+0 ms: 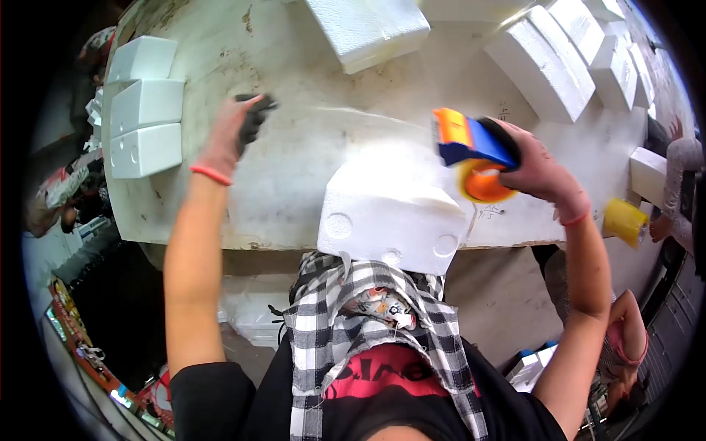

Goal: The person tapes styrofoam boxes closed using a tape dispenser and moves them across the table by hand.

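Observation:
My left hand (238, 129), in a pink glove with dark palm and fingers, is raised over the table with its fingers curled closed. I cannot tell whether anything thin is pinched in it. A faint pale streak crosses between my hands, too unclear to name. My right hand (538, 160), gloved alike, grips a blue and orange tape dispenser (479, 139). A roll of tape (485, 182) with an orange core sits on it. Between my arms a white foam box (389, 218) lies tilted against my checked apron, overhanging the table's front edge. Glare washes out its top.
Three foam boxes (146, 107) line the table's left side. Another foam box (375, 33) lies at the far middle, several more (543, 69) at the far right. A yellow tape roll (626, 222) is by the right edge. Other people (681, 182) are at both sides of the table (276, 204).

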A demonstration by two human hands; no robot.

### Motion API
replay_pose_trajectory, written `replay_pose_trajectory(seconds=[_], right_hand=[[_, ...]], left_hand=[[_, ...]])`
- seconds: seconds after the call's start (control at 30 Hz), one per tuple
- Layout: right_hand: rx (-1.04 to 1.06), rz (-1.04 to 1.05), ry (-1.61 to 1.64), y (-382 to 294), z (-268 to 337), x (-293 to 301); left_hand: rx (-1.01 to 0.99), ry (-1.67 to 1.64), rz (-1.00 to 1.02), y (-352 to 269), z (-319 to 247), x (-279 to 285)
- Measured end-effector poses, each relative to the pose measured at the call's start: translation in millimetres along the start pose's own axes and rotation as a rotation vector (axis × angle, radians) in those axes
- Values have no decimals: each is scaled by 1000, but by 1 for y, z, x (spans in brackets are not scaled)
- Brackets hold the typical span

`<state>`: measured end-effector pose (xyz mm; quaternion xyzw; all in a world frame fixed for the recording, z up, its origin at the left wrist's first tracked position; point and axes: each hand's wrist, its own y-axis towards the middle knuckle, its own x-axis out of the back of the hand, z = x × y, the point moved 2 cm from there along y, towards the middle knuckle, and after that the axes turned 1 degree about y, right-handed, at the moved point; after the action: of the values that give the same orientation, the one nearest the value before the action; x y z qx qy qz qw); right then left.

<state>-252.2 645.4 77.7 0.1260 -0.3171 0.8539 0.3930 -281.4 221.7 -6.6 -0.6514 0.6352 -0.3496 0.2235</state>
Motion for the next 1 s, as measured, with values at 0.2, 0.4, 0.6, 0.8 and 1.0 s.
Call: replay_pose_trajectory(seconds=[0.2,0.4,0.6,0.8,1.0], right_hand=[[-444,269,215,-37,-100,22],[-527,333,259,-47,-150,15],[-549,399,163,-58,-167,-3],[-566,428,141,-83,-182,-25],[-553,376,360,-98,-164,-62]], left_hand=[[340,248,106,4,0,-25],[427,500,205,17,6,-61],[520,579,253,13,18,-74],[572,543,281,-5,38,-75],[654,425,283,-30,79,-61]])
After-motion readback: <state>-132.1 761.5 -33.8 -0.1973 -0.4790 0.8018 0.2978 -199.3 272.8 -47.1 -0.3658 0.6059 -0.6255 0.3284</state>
